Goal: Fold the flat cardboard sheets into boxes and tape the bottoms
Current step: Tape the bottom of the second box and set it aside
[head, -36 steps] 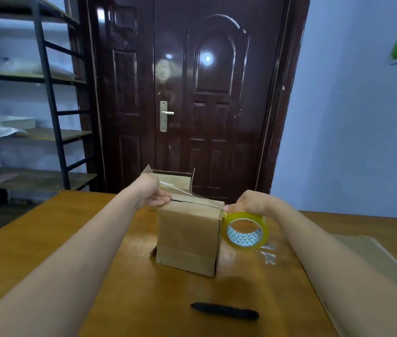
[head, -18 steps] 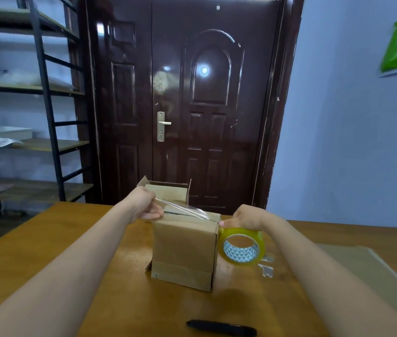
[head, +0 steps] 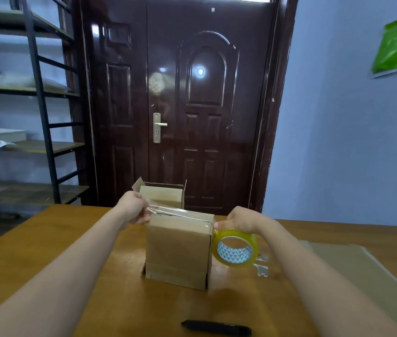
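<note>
A brown cardboard box stands on the wooden table with its closed flaps facing up. A strip of clear tape stretches across the top seam. My left hand pinches the free end of the tape at the box's upper left edge. My right hand holds the yellowish tape roll against the box's upper right corner. Behind it stands a second box with open flaps.
A black pen-like tool lies near the table's front edge. Flat cardboard sheets lie at the right. Small scraps of tape stick to the table by the roll. A metal shelf and a dark door stand behind.
My head has tilted up slightly, so the box and hands sit lower in view. The tape strip now lies lower and flatter over the box top; both hands keep their grips.
</note>
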Demonstrator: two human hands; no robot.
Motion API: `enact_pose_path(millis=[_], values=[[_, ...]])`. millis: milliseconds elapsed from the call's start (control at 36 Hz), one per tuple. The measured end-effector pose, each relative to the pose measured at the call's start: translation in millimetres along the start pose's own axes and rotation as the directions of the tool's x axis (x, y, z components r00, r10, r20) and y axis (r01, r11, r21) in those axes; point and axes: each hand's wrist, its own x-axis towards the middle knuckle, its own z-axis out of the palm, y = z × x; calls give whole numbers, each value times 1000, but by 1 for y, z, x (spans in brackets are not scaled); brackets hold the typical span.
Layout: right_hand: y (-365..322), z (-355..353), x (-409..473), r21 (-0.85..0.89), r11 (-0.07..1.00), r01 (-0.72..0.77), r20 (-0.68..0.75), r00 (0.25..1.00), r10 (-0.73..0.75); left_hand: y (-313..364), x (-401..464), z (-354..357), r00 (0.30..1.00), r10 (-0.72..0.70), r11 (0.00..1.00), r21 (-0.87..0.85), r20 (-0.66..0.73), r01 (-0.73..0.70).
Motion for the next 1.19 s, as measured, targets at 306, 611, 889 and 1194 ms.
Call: enact_pose_path(millis=[306,611,889,1194], values=[[1,3,3,5,1000,12,-3,1000,-12,-16,-1,-3,999,1,1000,-20,34,-1],[5,10,3,65,998,13,-1,1000,-13,-38,-10,9,997,-72,993,-92,41,75],[6,13,5,104,993,57,11,998,-59,-50,-15,18,975,-209,966,-143,70,217],[6,17,1,82,996,35,46,998,-39,-51,-24,26,982,135,970,-185,-135,-159]])
